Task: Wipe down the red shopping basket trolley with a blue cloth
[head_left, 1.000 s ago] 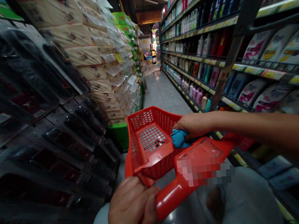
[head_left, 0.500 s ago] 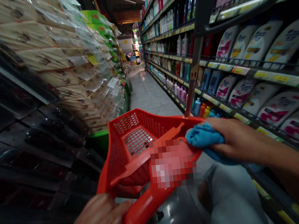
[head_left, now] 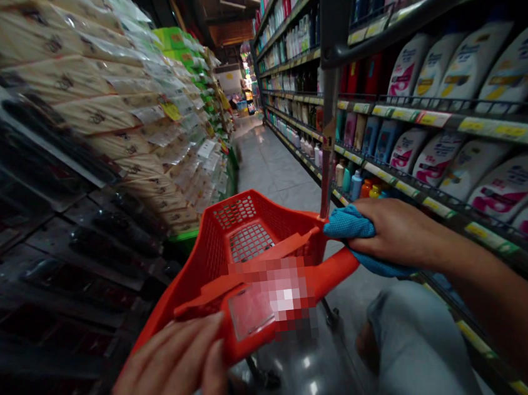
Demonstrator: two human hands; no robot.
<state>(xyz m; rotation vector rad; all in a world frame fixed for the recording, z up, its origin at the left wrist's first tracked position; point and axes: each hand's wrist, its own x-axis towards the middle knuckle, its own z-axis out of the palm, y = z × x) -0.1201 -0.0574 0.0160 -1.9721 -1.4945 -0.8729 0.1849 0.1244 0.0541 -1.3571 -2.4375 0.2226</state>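
Cloth [head_left: 349, 223] has shifted from the basket's [head_left: 287, 216] side a second ago to the handle's [head_left: 333, 275] right end.
My right hand [head_left: 393, 231] stretches forward, fingers curled around that one blue, mesh-textured wad; my left hand [head_left: 172, 373] lies palm-down by the handle's left part, fingers straight and loose. Smooth red plastic makes the one basket, pierced by rows of holes; one metal post [head_left: 328, 147] rises at its right corner.
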